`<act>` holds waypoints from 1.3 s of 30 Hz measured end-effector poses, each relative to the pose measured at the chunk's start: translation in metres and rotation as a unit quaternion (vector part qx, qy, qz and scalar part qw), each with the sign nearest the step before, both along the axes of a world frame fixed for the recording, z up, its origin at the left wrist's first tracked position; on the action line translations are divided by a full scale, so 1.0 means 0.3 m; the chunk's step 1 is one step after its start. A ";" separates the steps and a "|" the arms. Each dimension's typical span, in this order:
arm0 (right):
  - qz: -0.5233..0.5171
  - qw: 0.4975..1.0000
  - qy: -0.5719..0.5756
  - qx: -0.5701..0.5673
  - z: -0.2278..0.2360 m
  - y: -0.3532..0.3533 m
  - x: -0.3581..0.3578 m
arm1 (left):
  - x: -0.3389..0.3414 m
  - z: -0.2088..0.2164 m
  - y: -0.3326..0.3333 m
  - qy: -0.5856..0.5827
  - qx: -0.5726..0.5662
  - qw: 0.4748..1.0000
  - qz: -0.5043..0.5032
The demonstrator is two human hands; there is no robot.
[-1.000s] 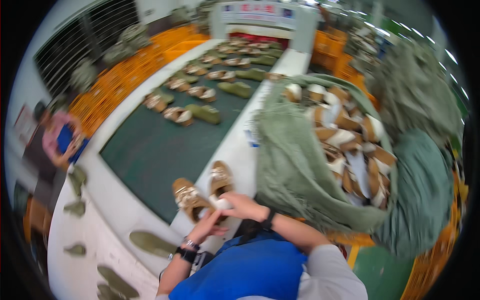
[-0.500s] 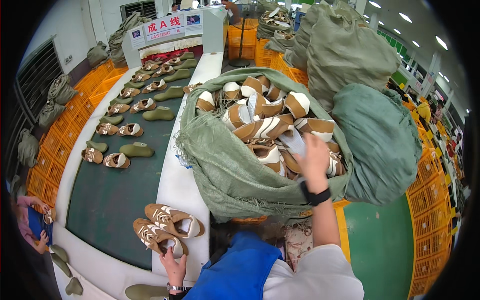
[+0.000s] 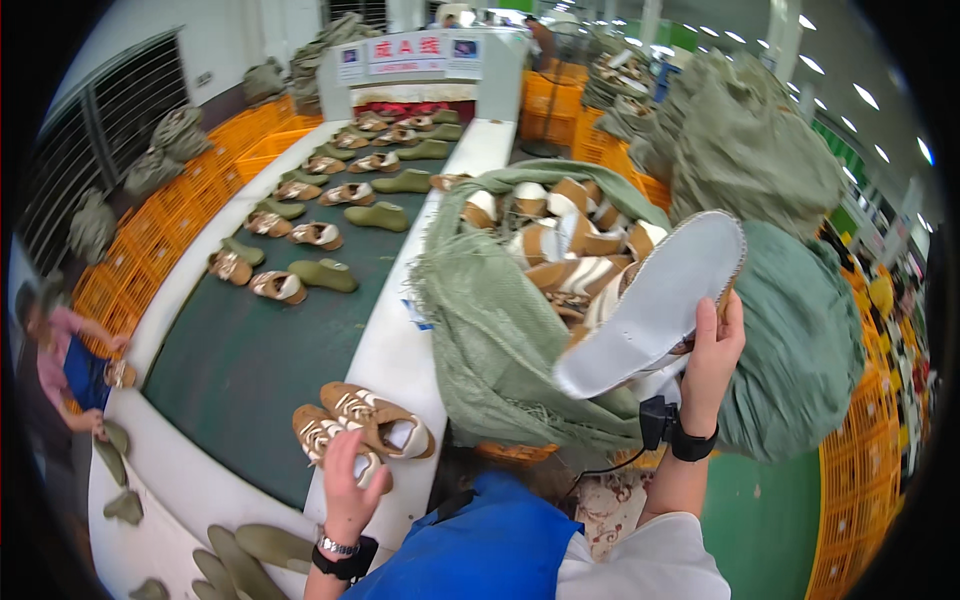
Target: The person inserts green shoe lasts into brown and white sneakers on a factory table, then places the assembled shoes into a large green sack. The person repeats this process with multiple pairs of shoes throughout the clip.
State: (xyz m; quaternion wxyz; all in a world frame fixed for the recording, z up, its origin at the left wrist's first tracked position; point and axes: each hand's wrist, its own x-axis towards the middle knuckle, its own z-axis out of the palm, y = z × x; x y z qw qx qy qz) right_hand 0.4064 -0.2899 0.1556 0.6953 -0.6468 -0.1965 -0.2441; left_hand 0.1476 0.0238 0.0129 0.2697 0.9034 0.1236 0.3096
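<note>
Grey-bottomed shoe [image 3: 655, 300] clasped in right grip [image 3: 713, 365]; left grip [image 3: 350, 500], parted, at brown shoes [image 3: 360, 405]

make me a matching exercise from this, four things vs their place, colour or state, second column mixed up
1 raised shoe
2 pair of shoes
3 open sack
4 belt

A dark green, edged by a white ledge
B in the right hand, grey underside showing
C packed with brown-and-white shoes
D by the left hand

Pairs: 1-B, 2-D, 3-C, 4-A

The right hand [image 3: 714, 352] grips, above the lower, loosely extended left hand [image 3: 349, 498].
</note>
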 end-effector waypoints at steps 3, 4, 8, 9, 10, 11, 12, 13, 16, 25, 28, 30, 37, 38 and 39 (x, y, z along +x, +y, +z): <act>0.182 0.968 0.107 0.133 -0.019 0.163 0.028 | 0.049 0.096 -0.039 -0.066 0.031 0.994 -0.076; 0.245 0.945 0.139 0.166 -0.049 0.230 0.022 | 0.061 0.116 -0.053 -0.107 0.059 0.988 -0.094; 0.383 0.876 0.252 0.151 -0.192 0.520 -0.060 | 0.070 0.133 -0.079 -0.117 0.125 0.984 -0.046; 0.390 0.856 0.300 0.161 -0.217 0.581 -0.078 | 0.053 0.122 -0.077 -0.107 0.074 0.991 -0.022; 0.427 0.835 0.317 0.143 -0.234 0.623 -0.097 | 0.031 0.105 -0.068 -0.095 0.020 0.995 0.004; 0.467 0.810 0.332 0.126 -0.245 0.660 -0.114 | 0.002 0.085 -0.052 -0.086 -0.032 0.995 0.034; 0.505 0.781 0.351 0.111 -0.258 0.704 -0.134 | -0.037 0.062 -0.034 -0.050 -0.082 0.995 0.040; 0.543 0.763 0.347 0.044 -0.270 0.738 -0.158 | -0.084 0.034 -0.030 -0.023 -0.302 0.950 0.071; 0.591 0.751 0.275 -0.109 -0.332 0.823 -0.254 | -0.208 -0.068 0.006 -0.183 -0.627 0.747 0.126; 0.639 0.672 0.309 -0.211 -0.519 0.881 -0.342 | -0.713 -0.289 0.586 -0.589 -0.646 0.449 0.185; 0.686 0.622 0.264 -0.269 -0.576 0.901 -0.390 | -0.811 -0.285 0.695 -0.581 -0.654 0.391 0.285; 0.733 0.558 0.196 -0.336 -0.612 0.923 -0.448 | -0.842 -0.290 0.654 -0.447 -0.574 0.596 0.338; 0.730 0.356 -0.291 -0.506 -0.751 1.063 -0.887 | -1.092 -0.376 0.276 0.171 0.012 0.772 0.613; 0.721 0.330 -0.323 -0.517 -0.771 1.072 -0.945 | -1.116 -0.395 0.235 0.217 -0.071 0.751 0.620; 0.708 0.338 -0.352 -0.511 -0.795 1.071 -1.003 | -1.129 -0.412 0.198 0.192 -0.189 0.734 0.624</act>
